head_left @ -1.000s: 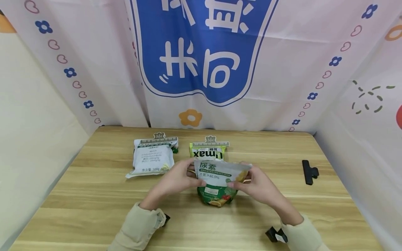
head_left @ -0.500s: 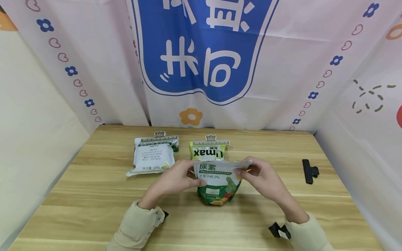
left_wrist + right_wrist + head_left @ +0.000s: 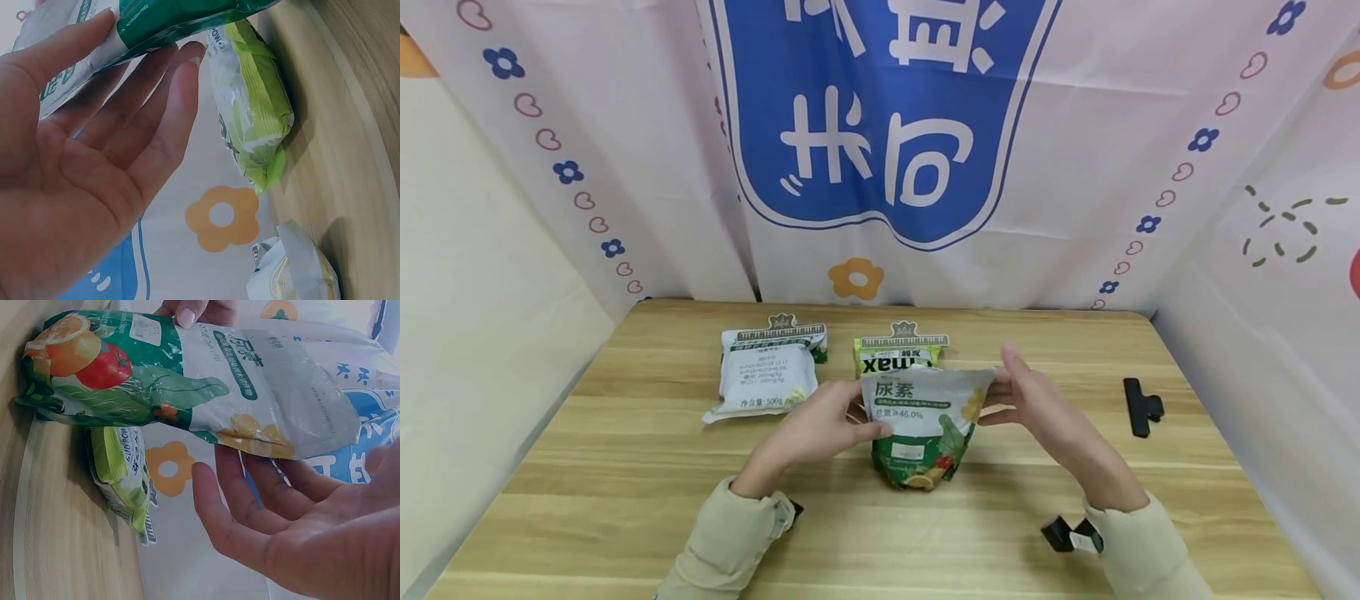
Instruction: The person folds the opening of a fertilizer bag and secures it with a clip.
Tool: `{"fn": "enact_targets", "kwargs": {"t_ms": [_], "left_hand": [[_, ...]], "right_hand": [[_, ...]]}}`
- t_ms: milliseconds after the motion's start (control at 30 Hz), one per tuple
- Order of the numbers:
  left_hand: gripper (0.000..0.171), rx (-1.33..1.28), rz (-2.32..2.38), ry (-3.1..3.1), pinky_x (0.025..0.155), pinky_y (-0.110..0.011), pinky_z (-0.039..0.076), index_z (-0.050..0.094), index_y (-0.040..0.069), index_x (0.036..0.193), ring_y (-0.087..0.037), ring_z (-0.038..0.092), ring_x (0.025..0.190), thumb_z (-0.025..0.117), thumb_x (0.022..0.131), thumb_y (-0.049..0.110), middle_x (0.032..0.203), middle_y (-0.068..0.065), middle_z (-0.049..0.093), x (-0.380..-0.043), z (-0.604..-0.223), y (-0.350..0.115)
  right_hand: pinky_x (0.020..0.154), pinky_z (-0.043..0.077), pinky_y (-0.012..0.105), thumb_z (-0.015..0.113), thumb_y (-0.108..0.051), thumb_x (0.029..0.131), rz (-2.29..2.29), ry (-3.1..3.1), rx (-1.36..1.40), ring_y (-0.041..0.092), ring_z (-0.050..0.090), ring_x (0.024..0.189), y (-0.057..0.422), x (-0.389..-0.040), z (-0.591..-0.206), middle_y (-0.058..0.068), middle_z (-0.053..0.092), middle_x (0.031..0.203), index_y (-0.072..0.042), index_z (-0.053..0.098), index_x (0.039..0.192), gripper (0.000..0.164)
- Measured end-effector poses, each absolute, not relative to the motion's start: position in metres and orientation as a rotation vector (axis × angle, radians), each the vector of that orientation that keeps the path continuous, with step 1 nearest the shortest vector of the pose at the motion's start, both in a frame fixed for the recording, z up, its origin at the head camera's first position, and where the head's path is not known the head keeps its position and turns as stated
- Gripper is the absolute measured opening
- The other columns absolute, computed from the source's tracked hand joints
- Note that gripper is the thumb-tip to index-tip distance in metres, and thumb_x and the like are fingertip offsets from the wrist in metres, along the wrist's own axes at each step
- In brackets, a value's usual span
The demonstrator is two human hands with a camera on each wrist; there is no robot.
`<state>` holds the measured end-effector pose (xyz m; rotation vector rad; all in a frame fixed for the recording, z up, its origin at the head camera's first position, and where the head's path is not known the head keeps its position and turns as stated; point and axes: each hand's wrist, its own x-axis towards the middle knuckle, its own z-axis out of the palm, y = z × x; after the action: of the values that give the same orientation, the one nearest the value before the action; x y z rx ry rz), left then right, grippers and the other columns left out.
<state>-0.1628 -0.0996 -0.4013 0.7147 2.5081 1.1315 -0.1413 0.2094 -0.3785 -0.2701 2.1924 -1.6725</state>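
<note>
A white and green bag of urea fertilizer (image 3: 917, 421) stands upright on the table, its flat top edge raised. My left hand (image 3: 820, 425) pinches its left edge, thumb on the front and fingers behind. At the bag's right side my right hand (image 3: 1048, 417) has its thumb lifted off the front. In the right wrist view its fingers (image 3: 259, 494) extend behind the bag's edge, loosely bent. Partly hidden behind the bag is a lime-green pouch (image 3: 868, 358) with a piano-key-patterned clip (image 3: 904, 338) across its top.
To the left lies a white bag (image 3: 767, 379) bearing a similar clip (image 3: 781, 332). A black clip (image 3: 1141, 407) lies on the right of the wooden table (image 3: 647, 500). A printed curtain (image 3: 1060, 208) hangs behind the table's far edge.
My right thumb has come off the bag's front and now points up; that hand has shifted slightly right. The bag's top has risen a little. My left hand keeps its hold.
</note>
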Motion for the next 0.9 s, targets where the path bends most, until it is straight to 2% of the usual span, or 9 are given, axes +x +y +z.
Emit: {"fn": "enact_targets", "kwargs": {"t_ms": [133,200,300,467,567,667,800,900], "left_hand": [[0.03,0.669,1.136,2.512,0.085,-0.033,0.06,0.072,0.013,0.12,-0.011,0.071,0.092,0.079,0.095,0.027,0.101,0.003,0.078,-0.163,-0.4,-0.101],[0.026,0.653,1.158,2.495,0.088,-0.035,0.06,0.071,0.015,0.117,-0.011,0.071,0.095,0.079,0.095,0.029,0.103,0.003,0.077,-0.164,-0.399,-0.102],[0.037,0.646,1.21,2.457,0.093,-0.036,0.061,0.068,0.016,0.124,-0.014,0.071,0.103,0.08,0.094,0.035,0.109,0.001,0.076,-0.165,-0.397,-0.106],[0.062,0.642,1.313,2.353,0.095,-0.034,0.062,0.059,0.012,0.142,-0.021,0.069,0.113,0.083,0.091,0.04,0.121,-0.006,0.072,-0.166,-0.394,-0.113],[0.065,0.651,1.325,2.326,0.097,-0.035,0.061,0.056,0.01,0.145,-0.023,0.068,0.117,0.081,0.093,0.041,0.126,-0.009,0.071,-0.167,-0.394,-0.113],[0.064,0.667,1.299,2.353,0.099,-0.036,0.06,0.054,0.01,0.146,-0.023,0.068,0.118,0.076,0.096,0.045,0.126,-0.007,0.071,-0.167,-0.394,-0.112],[0.063,0.645,1.283,2.374,0.086,-0.035,0.059,0.052,0.007,0.147,-0.022,0.069,0.103,0.067,0.102,0.048,0.112,-0.006,0.072,-0.166,-0.393,-0.108],[0.064,0.586,1.29,2.377,0.07,-0.029,0.051,0.051,0.007,0.148,-0.019,0.061,0.083,0.064,0.103,0.051,0.092,-0.004,0.066,-0.166,-0.393,-0.105]], "right_hand": [[0.099,0.061,0.04,0.041,-0.046,0.114,-1.667,2.193,-0.265,0.032,0.065,0.122,0.21,-0.141,-0.38,0.024,0.064,0.133,0.008,0.06,0.134,0.061],[0.099,0.061,0.038,0.047,-0.041,0.113,-1.659,2.2,-0.302,0.034,0.065,0.122,0.211,-0.14,-0.38,0.023,0.065,0.132,0.006,0.061,0.134,0.054],[0.103,0.059,0.04,0.053,-0.039,0.111,-1.636,2.221,-0.316,0.035,0.067,0.121,0.212,-0.139,-0.381,0.02,0.064,0.134,0.002,0.061,0.135,0.048],[0.111,0.053,0.05,0.059,-0.041,0.108,-1.599,2.25,-0.275,0.03,0.073,0.114,0.213,-0.137,-0.383,0.015,0.066,0.135,-0.007,0.06,0.141,0.047],[0.112,0.052,0.051,0.064,-0.04,0.105,-1.603,2.263,-0.268,0.028,0.073,0.113,0.212,-0.136,-0.387,0.014,0.068,0.135,-0.01,0.06,0.142,0.048],[0.108,0.054,0.046,0.07,-0.038,0.102,-1.608,2.296,-0.275,0.027,0.069,0.119,0.213,-0.134,-0.391,0.011,0.068,0.135,-0.012,0.06,0.142,0.049],[0.101,0.058,0.035,0.078,-0.033,0.096,-1.619,2.338,-0.283,0.028,0.065,0.125,0.212,-0.132,-0.398,0.01,0.067,0.135,-0.013,0.062,0.141,0.052],[0.096,0.06,0.03,0.082,-0.028,0.093,-1.642,2.348,-0.3,0.029,0.067,0.123,0.211,-0.132,-0.403,0.013,0.067,0.133,-0.011,0.062,0.139,0.053]]}}
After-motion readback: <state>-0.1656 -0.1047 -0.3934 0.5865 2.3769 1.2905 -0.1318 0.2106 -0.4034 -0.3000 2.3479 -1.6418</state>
